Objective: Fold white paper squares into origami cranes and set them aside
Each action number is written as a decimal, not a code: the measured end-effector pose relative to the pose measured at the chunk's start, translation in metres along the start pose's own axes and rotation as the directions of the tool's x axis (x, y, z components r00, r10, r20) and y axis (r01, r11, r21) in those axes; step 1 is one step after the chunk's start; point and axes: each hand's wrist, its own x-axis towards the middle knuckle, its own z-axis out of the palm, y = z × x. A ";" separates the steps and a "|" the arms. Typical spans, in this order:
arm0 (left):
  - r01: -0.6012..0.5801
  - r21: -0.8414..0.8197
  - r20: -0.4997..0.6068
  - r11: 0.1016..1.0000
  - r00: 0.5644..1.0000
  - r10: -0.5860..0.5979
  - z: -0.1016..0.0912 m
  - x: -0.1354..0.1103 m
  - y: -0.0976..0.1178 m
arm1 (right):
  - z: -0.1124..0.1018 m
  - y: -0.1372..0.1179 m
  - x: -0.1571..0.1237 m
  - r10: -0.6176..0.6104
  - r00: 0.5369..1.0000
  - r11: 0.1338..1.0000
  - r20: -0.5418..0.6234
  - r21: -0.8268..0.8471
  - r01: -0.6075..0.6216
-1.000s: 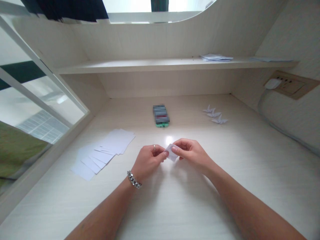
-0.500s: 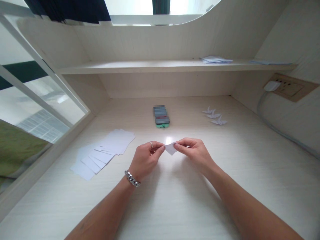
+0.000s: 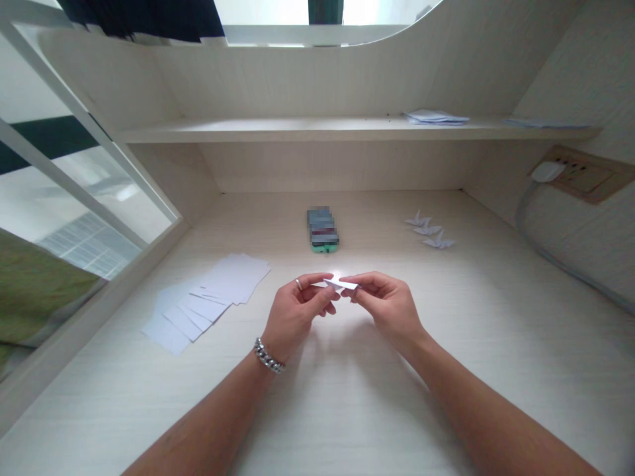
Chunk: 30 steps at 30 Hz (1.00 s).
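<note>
A small piece of folded white paper (image 3: 341,284) is held between my two hands, just above the desk. My left hand (image 3: 300,305), with a ring and a chain bracelet, pinches its left part between thumb and fingers. On the other side, my right hand (image 3: 389,299) grips the right part with thumb and forefinger. The paper looks narrow from this angle, with flaps partly raised; fingertips hide some of its folds. Several white paper sheets (image 3: 238,277) lie fanned out to the left of my left hand.
Small folded paper cranes (image 3: 439,242) stand at the back right of the desk (image 3: 342,416). A phone-like object (image 3: 323,230), blurred with a green edge, lies beyond my hands. Above runs a shelf (image 3: 297,129) with a paper stack (image 3: 436,118). A plug (image 3: 547,172) and cable are on the right wall.
The folded paper has gone from showing a flat, downward-pointing face to a narrower shape with flaps apart. My left fingers have shifted around it. The whole view has moved slightly.
</note>
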 end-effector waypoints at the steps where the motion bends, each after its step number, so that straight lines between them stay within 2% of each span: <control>1: -0.011 -0.012 -0.007 1.000 1.000 0.010 0.000 0.000 -0.001 | 0.001 0.000 -0.001 -0.001 1.000 1.000 0.014 0.011 0.001; 7: -0.041 -0.016 -0.077 0.999 0.996 0.040 -0.001 0.000 0.000 | 0.004 0.000 -0.004 0.005 0.995 1.000 0.101 0.024 -0.008; 11: -0.065 -0.014 -0.076 0.998 0.995 0.064 -0.001 0.000 0.000 | 0.005 0.001 -0.006 -0.015 0.988 1.000 0.155 0.014 0.013; 22: -0.076 -0.037 -0.073 0.996 0.995 0.073 0.000 -0.001 0.000 | 0.005 -0.004 -0.008 0.007 0.986 0.998 0.169 -0.058 0.003; 30: -0.092 -0.034 -0.055 0.995 0.994 0.090 0.001 -0.001 0.000 | 0.004 -0.002 -0.007 0.051 0.988 0.999 0.147 -0.023 -0.048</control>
